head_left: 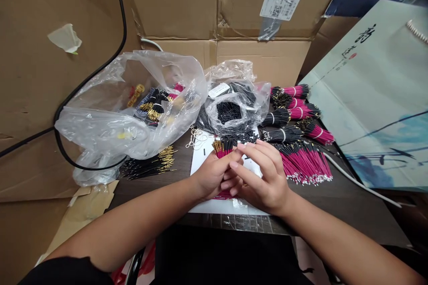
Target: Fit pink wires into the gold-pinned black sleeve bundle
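Observation:
In my left hand (217, 176) is a bundle of pink wires (222, 153) with black sleeves and gold pin ends, its fingers wrapped round it. Lower ends of the bundle show below the hand. My right hand (267, 178) is bent over from the right, its thumb and index fingertips close round the left thumb tip. Whatever lies between those fingertips is too small or hidden to make out. Beneath both hands is a white sheet (197, 169), with small black sleeves (245, 136) scattered at its far edge.
Behind the hands stands an open plastic bag of black sleeves (229, 112). Left of it, a large clear bag (100, 120) holds tied wire bundles. Black wires (147, 162) and loose pink wires (306, 164) flank the sheet; tied bundles (284, 133), rubber bands (197, 138) and a cable (361, 178) lie around.

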`<control>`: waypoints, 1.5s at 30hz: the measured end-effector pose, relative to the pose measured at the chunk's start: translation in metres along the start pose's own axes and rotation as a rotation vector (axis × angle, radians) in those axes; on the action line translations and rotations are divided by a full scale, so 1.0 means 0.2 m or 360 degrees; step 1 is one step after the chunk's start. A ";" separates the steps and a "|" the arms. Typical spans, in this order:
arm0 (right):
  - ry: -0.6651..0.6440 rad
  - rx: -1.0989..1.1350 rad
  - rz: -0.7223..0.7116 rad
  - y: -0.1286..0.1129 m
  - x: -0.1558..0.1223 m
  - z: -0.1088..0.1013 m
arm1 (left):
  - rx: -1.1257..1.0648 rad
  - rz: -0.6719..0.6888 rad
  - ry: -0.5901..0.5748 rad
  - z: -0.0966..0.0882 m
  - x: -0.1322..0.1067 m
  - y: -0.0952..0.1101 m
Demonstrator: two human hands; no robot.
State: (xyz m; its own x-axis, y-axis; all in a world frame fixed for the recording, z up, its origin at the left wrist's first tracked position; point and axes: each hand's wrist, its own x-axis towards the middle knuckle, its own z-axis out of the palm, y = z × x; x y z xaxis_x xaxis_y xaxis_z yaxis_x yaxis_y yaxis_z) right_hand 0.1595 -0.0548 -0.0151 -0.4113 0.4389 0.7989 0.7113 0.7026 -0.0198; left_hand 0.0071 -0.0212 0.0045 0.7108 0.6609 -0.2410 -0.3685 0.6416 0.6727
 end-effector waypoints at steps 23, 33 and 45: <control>-0.0358 0.0291 0.0040 0.05 0.01 -0.03 | 0.1967 0.1217 0.0203 -0.09 0.00 0.03; -0.0520 0.0473 0.0128 0.09 0.03 -0.08 | 0.2463 0.1579 0.0091 -0.19 0.04 0.10; -0.1180 -0.0166 -0.0090 0.37 0.07 -0.08 | 0.2494 0.1297 0.0117 -0.23 0.10 0.16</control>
State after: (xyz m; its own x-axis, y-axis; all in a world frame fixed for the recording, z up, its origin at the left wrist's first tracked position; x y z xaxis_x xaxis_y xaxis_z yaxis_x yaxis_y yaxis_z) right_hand 0.2161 -0.0067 0.0042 -0.6988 0.6919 0.1817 0.7128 0.6948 0.0957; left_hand -0.0173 0.0311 -0.0107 0.6143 0.6354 0.4679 0.3158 -0.7414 0.5921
